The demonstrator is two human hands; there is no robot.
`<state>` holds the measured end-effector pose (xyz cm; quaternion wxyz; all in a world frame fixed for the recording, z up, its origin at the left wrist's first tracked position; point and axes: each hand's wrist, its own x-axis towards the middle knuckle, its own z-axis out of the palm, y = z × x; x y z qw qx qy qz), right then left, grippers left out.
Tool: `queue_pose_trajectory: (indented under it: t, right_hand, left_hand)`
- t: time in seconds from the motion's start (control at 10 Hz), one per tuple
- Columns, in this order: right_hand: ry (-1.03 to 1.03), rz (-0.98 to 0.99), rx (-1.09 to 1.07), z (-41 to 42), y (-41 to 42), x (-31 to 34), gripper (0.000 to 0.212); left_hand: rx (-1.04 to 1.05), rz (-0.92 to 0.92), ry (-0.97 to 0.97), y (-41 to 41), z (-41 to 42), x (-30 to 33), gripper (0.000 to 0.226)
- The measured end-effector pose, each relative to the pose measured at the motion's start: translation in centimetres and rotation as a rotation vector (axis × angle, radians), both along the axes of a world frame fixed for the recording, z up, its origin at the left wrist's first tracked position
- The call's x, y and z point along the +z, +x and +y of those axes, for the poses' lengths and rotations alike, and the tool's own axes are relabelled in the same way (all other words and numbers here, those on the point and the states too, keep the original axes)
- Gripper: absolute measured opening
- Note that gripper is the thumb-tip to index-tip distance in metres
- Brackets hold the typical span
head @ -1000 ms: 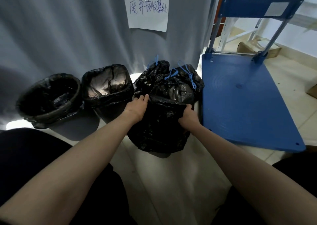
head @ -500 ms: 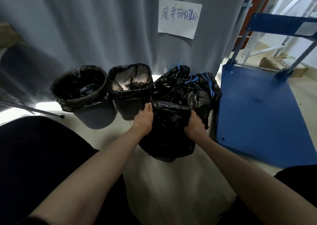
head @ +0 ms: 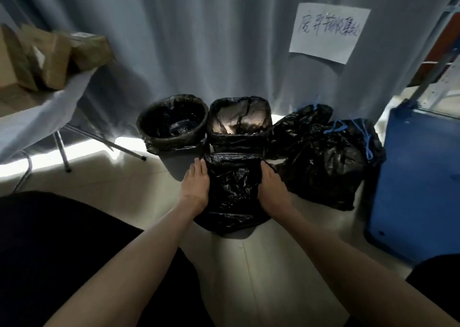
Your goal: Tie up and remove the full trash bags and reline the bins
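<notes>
Nearest bin (head: 232, 229), floor, centre: draped in black liner (head: 232, 189). Left hand (head: 195, 184): fingers straight, flat against liner's left side. Right hand (head: 272, 186): on the right side, fingertips hidden, grip undetermined. Behind: round lined bin (head: 171, 122), square lined bin (head: 240, 122). Right: tied full bags (head: 323, 157), blue drawstrings. Far right: blue cart (head: 418, 177).

Glossy crinkled black plastic liner (head: 234, 189); matt grey cloth curtain (head: 199, 40).

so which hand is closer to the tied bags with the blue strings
Right. The right hand rests on the near bin's liner just beside the tied bags; the left hand is on the liner's far side.
</notes>
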<state>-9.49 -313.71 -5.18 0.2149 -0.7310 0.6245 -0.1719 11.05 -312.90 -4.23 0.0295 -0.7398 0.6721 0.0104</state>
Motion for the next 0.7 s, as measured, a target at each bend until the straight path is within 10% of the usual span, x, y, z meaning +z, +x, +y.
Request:
queue_pose_trajectory:
  t: [0.7]
  right_hand:
    - [-0.139, 0.261, 0.026, -1.9, -0.9, 3.3, 0.052]
  left_hand:
    - [-0.144, -0.064, -0.026, -1.1, -2.6, 3.3, 0.067]
